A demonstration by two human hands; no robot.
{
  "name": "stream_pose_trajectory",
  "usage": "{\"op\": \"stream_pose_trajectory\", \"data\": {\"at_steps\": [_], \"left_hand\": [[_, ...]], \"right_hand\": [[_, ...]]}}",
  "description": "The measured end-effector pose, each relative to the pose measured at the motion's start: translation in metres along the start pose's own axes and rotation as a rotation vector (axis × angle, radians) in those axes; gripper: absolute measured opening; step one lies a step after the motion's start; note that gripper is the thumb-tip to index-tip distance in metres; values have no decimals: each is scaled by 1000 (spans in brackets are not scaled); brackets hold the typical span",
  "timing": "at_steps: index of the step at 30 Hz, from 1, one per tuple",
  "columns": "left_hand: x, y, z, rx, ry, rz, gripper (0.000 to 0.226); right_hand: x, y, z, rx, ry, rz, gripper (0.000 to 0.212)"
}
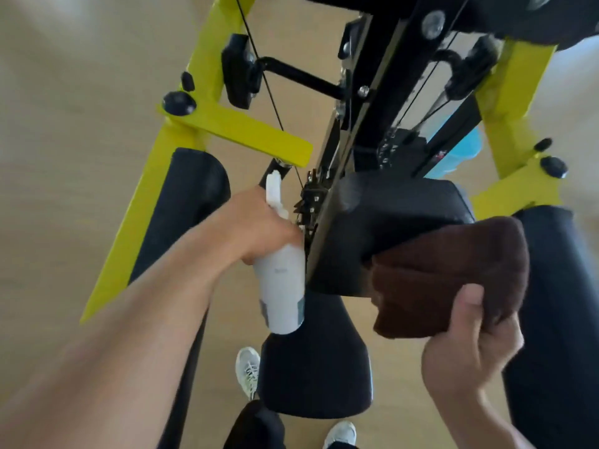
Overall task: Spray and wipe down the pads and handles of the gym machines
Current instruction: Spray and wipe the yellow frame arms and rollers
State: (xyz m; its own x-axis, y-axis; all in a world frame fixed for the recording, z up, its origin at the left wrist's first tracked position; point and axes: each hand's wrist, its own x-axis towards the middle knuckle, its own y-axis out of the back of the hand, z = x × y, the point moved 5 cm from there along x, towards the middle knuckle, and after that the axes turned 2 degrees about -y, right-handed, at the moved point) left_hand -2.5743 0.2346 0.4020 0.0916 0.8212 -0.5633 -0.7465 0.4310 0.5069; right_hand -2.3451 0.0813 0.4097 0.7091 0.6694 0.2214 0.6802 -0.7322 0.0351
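A person stands over a yellow-framed gym machine (181,131), left hand (256,222) wrapped around a white spray bottle (282,280), its nozzle up beside the black back pad (389,222). The right hand (470,348) pinches a folded brown cloth (453,277), which appears to touch the pad's lower edge. The seat pad (317,367) sits below, white sneakers (248,367) beside it.

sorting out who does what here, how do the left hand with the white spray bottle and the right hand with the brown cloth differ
The left hand grips a white plastic spray bottle; the right hand pinches a folded brown terry cloth. The bottle sits beside the black padded backrest; the cloth overlaps its lower right edge. Both hands are curled round their cleaning tools at the same pad.
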Motion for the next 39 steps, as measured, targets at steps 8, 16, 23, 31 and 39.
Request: {"op": "stream_pose_trajectory", "data": {"at_steps": [8, 16, 23, 31, 39], "left_hand": [[10, -9, -8, -67, -90, 157, 31], [37, -5, 4, 33, -101, 250, 30], [62, -3, 19, 174, -141, 207, 41], [57, -12, 5, -23, -84, 273, 60], [65, -17, -3, -28, 11, 252, 55]], "right_hand": [[34, -82, -102, 216, 71, 30, 28], [117, -215, -50, -498, -321, -666, 28], [143, -286, -25, -581, -296, -734, 38], [146, -302, -15, -484, -110, -609, 42], [163, -281, 16, -560, -408, -465, 40]]}}
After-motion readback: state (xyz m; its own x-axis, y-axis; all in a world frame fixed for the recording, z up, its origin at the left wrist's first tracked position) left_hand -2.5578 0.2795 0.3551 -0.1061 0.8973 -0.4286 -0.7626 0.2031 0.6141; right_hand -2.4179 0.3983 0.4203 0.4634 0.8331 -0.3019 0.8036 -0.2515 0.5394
